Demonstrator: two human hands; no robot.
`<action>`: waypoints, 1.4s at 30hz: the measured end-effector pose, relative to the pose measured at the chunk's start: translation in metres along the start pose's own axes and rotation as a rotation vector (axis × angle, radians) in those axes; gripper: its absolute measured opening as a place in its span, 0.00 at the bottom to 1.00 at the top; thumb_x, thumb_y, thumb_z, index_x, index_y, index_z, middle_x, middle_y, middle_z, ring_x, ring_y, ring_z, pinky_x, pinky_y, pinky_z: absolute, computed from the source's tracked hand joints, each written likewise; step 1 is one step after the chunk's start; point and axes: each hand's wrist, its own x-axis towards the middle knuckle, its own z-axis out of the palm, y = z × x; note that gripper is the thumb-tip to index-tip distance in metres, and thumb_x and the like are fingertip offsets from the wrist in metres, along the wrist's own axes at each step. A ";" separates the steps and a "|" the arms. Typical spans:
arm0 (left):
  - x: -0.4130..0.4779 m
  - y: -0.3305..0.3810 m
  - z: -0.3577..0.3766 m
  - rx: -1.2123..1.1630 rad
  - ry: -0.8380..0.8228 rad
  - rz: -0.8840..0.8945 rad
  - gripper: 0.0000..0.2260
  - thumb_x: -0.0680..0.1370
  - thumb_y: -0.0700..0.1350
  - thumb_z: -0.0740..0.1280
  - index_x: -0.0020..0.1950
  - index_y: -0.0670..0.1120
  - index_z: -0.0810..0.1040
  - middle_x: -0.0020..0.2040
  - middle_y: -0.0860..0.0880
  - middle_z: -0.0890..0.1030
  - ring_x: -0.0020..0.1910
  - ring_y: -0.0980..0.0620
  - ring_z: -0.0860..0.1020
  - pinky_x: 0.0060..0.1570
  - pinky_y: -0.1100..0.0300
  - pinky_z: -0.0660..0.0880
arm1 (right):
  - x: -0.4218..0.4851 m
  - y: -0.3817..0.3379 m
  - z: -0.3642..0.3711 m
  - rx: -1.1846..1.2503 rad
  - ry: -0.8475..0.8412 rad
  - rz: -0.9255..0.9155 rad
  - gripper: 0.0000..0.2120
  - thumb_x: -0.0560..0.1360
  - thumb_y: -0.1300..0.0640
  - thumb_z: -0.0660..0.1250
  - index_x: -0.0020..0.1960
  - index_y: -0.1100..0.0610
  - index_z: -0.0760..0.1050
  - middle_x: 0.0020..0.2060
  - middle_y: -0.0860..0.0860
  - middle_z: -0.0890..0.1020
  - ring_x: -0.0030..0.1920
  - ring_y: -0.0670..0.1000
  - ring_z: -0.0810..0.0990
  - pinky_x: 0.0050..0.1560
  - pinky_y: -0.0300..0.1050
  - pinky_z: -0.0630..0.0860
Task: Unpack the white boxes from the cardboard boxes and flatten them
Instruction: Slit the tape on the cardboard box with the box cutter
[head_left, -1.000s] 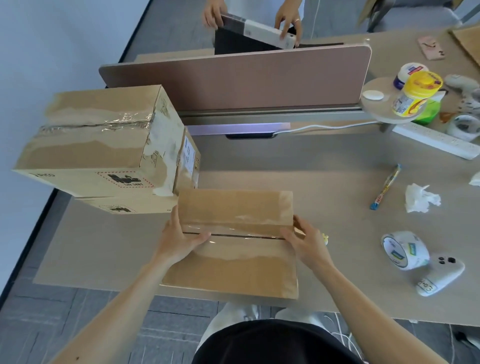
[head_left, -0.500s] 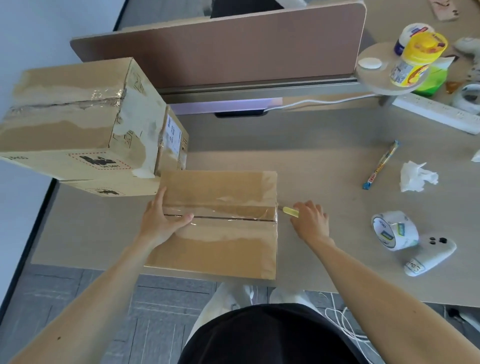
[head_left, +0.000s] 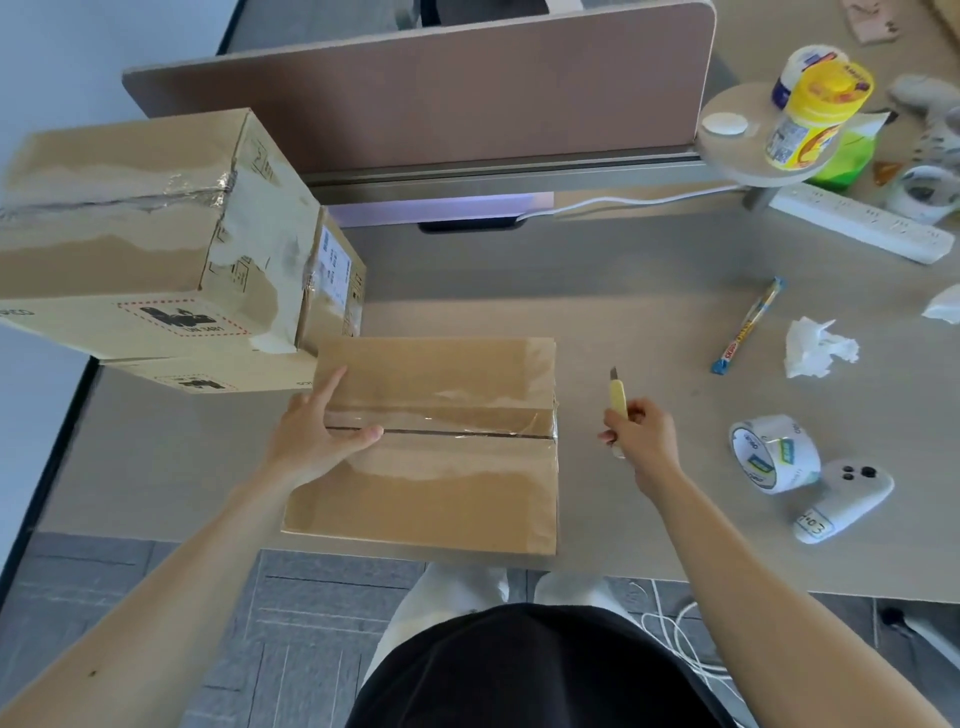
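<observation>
Head view: sealed cardboard box (head_left: 431, 467) lies flat at the desk's (head_left: 623, 291) near edge, directly before the person, clear tape over its centre seam. Left hand (head_left: 317, 436) rests on the box's 9 o'clock edge, fingers spread wide and flat, thumb lying on the seam. Right hand (head_left: 641, 441), apart from the box at its 3 o'clock, grips a yellow utility knife (head_left: 618, 397), blade end pointing to 12 o'clock. Stacked cardboard boxes (head_left: 145, 234) sit at 10 o'clock, touching the box's far left corner. Tape roll (head_left: 774, 452) and white controller (head_left: 841, 499) lie at 3 o'clock, beyond the knife hand; crumpled tissue (head_left: 815, 345) and a wrapped candy stick (head_left: 748, 325) at 2 o'clock
</observation>
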 end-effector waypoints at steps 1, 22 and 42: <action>0.003 0.000 -0.002 0.009 -0.018 0.024 0.43 0.69 0.63 0.75 0.77 0.68 0.54 0.75 0.46 0.64 0.75 0.43 0.63 0.71 0.43 0.64 | -0.006 -0.008 -0.004 0.088 0.028 -0.024 0.04 0.77 0.62 0.67 0.50 0.60 0.74 0.39 0.56 0.82 0.30 0.50 0.81 0.35 0.44 0.76; 0.021 0.076 0.053 -0.061 -0.139 0.326 0.49 0.63 0.64 0.79 0.78 0.64 0.56 0.63 0.46 0.72 0.62 0.46 0.75 0.58 0.56 0.69 | -0.077 -0.074 0.026 -0.332 0.044 -0.368 0.12 0.82 0.52 0.61 0.43 0.54 0.78 0.28 0.44 0.66 0.28 0.43 0.62 0.32 0.40 0.59; 0.031 0.057 0.055 -0.457 -0.395 0.400 0.46 0.64 0.53 0.82 0.73 0.73 0.57 0.71 0.52 0.72 0.48 0.50 0.80 0.42 0.64 0.77 | -0.079 -0.101 0.070 -0.935 -0.318 -0.847 0.05 0.74 0.55 0.69 0.43 0.55 0.83 0.38 0.48 0.84 0.38 0.49 0.79 0.43 0.50 0.77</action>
